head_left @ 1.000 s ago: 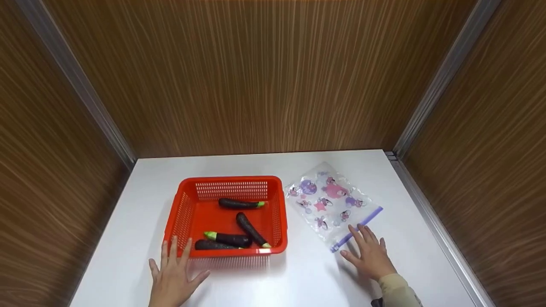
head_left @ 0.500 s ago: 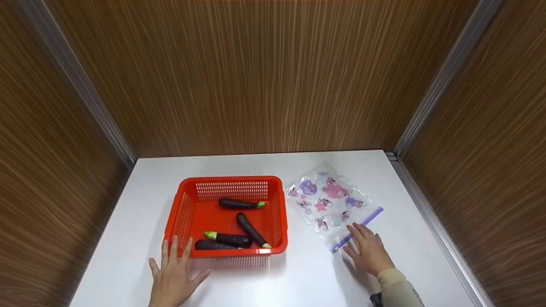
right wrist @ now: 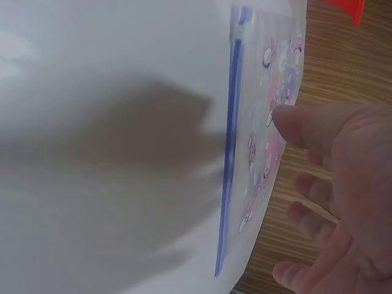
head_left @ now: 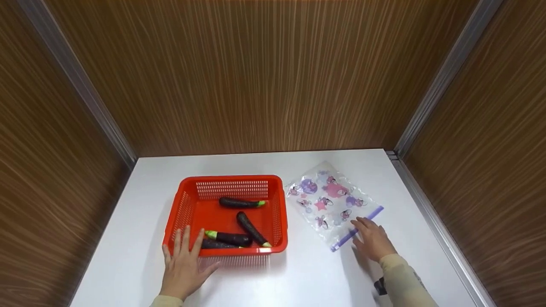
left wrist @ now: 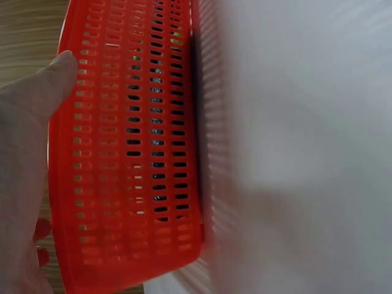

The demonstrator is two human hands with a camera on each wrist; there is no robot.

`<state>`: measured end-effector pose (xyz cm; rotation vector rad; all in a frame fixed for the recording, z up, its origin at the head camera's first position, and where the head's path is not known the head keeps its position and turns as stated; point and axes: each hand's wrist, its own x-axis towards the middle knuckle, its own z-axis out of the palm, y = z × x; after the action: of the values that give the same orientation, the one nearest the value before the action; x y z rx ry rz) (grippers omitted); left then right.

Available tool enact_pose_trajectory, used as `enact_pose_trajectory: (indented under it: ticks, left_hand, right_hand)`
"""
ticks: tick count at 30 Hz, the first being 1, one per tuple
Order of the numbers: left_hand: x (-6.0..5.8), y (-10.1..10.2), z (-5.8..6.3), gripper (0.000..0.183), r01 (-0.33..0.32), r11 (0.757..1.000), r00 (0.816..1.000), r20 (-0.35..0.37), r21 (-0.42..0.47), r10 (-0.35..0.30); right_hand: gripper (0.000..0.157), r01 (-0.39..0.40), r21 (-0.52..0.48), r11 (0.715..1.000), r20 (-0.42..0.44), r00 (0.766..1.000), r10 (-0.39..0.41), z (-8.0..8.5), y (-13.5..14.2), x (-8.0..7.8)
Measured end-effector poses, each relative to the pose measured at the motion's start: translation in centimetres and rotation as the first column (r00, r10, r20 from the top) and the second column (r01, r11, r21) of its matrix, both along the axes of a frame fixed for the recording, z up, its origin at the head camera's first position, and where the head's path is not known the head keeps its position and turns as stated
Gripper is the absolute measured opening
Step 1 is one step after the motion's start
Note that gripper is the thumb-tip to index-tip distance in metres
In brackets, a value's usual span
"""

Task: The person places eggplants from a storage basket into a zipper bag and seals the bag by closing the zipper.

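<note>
A red perforated plastic basket (head_left: pixel 279 185) stands left of centre on the table, with several small dark eggplants (head_left: pixel 242 203) lying inside. My left hand (head_left: pixel 183 273), fingers spread and straight, is over the basket's front left rim. In the left wrist view its thumb lies along the upper edge of the basket wall (left wrist: pixel 104 184); whether the fingers touch is hard to tell. A clear zip bag (head_left: pixel 318 194) with pink and purple prints lies flat to the right. Over its purple slider edge (right wrist: pixel 229 122) hovers my right hand (head_left: pixel 373 241), fingers loosely bent, holding nothing.
The white table (head_left: pixel 307 277) ends at a brown wood-grain back panel (head_left: pixel 264 76). Similar panels with metal corner strips stand at the left and right. A small black object (head_left: pixel 379 286) shows by the right sleeve.
My left hand has shifted right and forward along the basket's front rim. My right hand has moved slightly right and forward, its fingers drawing closer together. Basket, eggplants and bag stay in place.
</note>
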<state>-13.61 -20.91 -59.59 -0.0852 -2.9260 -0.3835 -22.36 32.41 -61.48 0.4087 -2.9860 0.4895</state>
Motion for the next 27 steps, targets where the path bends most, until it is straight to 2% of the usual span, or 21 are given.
enact_pose_trajectory:
  ticks: [4, 9, 19, 27]
  left_hand:
    - [-0.3, 0.2, 0.3, 0.105, 0.03, 1.0, 1.0, -0.007, -0.007, -0.03]
    - [-0.6, 0.4, 0.3, 0.103, 0.058, 0.998, 0.997, 0.052, 0.027, -0.06]
    - [-0.7, 1.1, -0.3, 0.104, 0.066, 0.998, 0.993, 0.099, -0.02, -0.064]
    - [-0.7, 1.2, -0.1, 0.094, 0.08, 0.997, 0.991, 0.108, 0.012, -0.081]
  right_hand:
    - [0.055, 0.011, 0.032, 0.999, 0.053, 0.999, -0.013, 0.0, 0.7, -0.9]
    - [0.05, 0.003, 0.088, 0.996, 0.108, 0.994, -0.013, -0.4, 1.3, -2.0]
    - [0.04, 0.0, 0.073, 0.997, 0.104, 0.995, -0.008, -1.1, 2.1, -3.2]
    - [0.034, 0.053, 0.075, 0.996, 0.142, 0.988, -0.063, -2.1, 2.5, -3.9]
